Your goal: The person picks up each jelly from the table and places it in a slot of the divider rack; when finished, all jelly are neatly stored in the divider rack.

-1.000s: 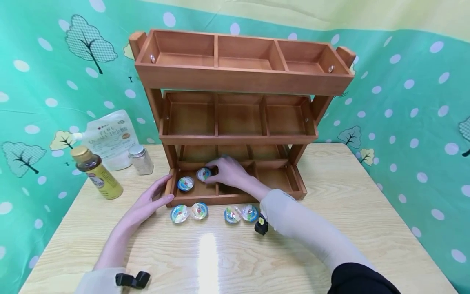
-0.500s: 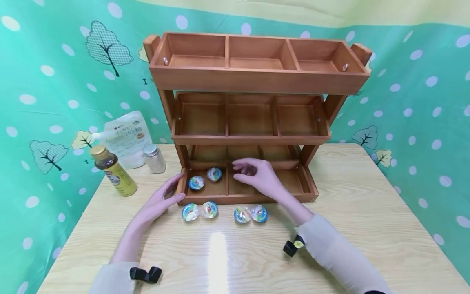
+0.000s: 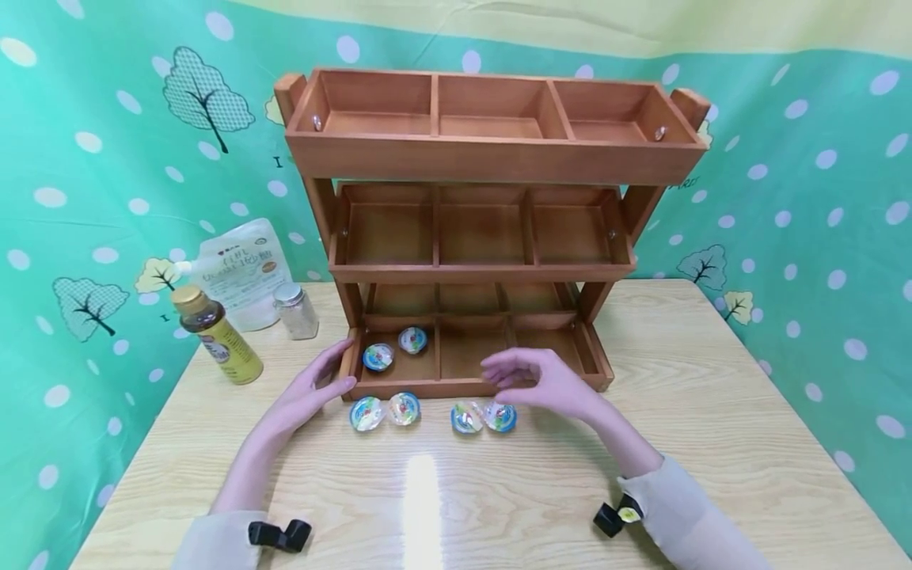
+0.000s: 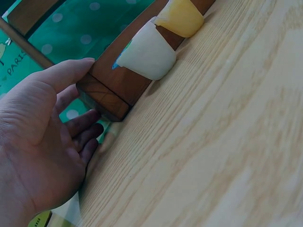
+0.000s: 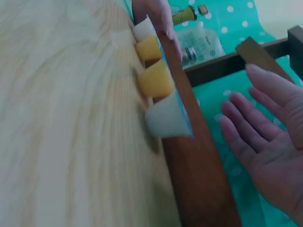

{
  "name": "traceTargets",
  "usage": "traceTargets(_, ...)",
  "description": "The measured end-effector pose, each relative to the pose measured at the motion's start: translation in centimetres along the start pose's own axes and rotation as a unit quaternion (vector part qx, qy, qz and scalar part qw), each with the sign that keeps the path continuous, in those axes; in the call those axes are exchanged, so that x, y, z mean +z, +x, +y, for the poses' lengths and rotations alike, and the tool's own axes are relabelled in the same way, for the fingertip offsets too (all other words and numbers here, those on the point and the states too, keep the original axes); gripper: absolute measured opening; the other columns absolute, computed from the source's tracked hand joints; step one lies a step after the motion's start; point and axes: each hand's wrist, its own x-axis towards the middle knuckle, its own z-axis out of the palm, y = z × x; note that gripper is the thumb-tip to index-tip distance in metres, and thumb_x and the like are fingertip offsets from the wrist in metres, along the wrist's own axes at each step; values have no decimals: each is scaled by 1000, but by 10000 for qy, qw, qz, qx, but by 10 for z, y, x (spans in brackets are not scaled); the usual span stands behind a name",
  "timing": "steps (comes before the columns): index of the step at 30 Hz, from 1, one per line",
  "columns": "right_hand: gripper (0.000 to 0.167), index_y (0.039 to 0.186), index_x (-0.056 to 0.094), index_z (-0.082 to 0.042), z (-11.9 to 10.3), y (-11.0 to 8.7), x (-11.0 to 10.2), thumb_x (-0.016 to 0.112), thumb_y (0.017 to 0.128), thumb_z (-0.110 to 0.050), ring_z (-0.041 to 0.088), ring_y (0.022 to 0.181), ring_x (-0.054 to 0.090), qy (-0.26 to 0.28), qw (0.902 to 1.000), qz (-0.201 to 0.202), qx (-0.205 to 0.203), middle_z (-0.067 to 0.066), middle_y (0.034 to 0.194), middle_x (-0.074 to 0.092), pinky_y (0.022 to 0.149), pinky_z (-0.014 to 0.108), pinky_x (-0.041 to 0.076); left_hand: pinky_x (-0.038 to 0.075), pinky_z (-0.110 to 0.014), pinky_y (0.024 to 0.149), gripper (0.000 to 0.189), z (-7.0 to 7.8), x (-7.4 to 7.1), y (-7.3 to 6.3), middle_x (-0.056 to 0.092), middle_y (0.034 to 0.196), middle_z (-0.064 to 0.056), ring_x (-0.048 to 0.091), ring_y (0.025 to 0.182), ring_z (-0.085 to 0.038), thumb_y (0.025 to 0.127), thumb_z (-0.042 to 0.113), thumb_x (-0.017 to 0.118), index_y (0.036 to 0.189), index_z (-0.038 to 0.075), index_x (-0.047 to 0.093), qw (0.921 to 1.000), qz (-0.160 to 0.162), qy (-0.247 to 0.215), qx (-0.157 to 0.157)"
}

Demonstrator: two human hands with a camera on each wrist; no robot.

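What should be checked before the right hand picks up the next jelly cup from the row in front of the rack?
1. Right hand free, holding nothing: ok.
2. Left hand touching the corner of the wooden rack: ok.
3. Four jelly cups on the table in front of the rack: ok.
4. Two cups already in the bottom left compartment: ok.
5. Bottom middle compartment free: ok.
6. Cup seals intact: cannot tell.

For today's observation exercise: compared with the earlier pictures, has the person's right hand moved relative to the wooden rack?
Yes. The right hand has drawn back out of the wooden rack, from the bottom tray's left compartment toward the person, and hovers above the front rail, empty.
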Motion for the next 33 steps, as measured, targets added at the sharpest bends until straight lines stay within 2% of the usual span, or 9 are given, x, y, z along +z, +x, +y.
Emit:
traceTargets(6, 49, 133, 66, -6, 11, -11, -5, 82, 87, -8, 40, 124, 66, 21, 9968, -766, 238, 22, 133, 68, 107, 55, 53, 11, -67, 128, 74, -1, -1, -1, 15, 174, -13, 11, 161, -41, 103, 33, 62, 165, 23, 23, 10000, 24, 12, 1)
traceTargets(9, 53, 135, 65, -9, 14, -13, -7, 84, 85, -10, 33, 124, 67, -245, 9942, -1014, 255, 17, 135, 69, 108, 55, 52, 11, -67, 128, 74, -1, -1, -1, 15, 174, -13, 10, 161, -41, 103, 33, 62, 165, 22, 22, 10000, 8, -3, 9)
traceTargets(13, 57, 138, 65, -12, 17, -15, -7, 85, 85, -15, 23, 127, 66, -848, 9880, -1268, 236, 6, 137, 69, 110, 51, 52, 11, -67, 128, 75, -1, 0, 0, 14, 174, -13, 9, 161, -41, 103, 33, 62, 165, 22, 22, 10000, -15, -49, -1)
traceTargets(17, 57, 138, 66, -18, 18, -17, -6, 86, 84, -20, 17, 126, 65, -1322, 9820, -1317, 279, -1, 137, 69, 109, 45, 53, 11, -67, 128, 75, -2, 0, 0, 14, 174, -13, 9, 161, -41, 103, 33, 62, 165, 23, 22, 10000, -9, -30, -9)
traceTargets(23, 56, 136, 66, -26, 18, -17, -1, 86, 84, -21, 8, 121, 65, -1759, 9748, -1238, 594, -9, 135, 69, 107, 40, 54, 12, -67, 128, 75, -2, 1, 0, 14, 174, -13, 10, 161, -41, 103, 33, 62, 165, 22, 22, 10000, -23, -33, 3)
traceTargets(29, 50, 133, 69, -24, 17, -16, 3, 84, 85, -20, 8, 112, 68, -1793, 9754, -1113, 639, -5, 131, 71, 99, 34, 57, 12, -67, 128, 76, -2, 0, 0, 15, 174, -14, 11, 161, -41, 103, 35, 62, 165, 22, 22, 10000, -35, -43, 25)
traceTargets(33, 47, 131, 72, -25, 16, -15, 3, 85, 85, -24, 4, 106, 68, -1908, 9740, -1064, 606, -6, 129, 71, 94, 28, 57, 12, -68, 128, 75, -1, 0, 1, 15, 174, -12, 10, 161, -41, 103, 36, 62, 165, 24, 22, 10000, -39, -10, -10)
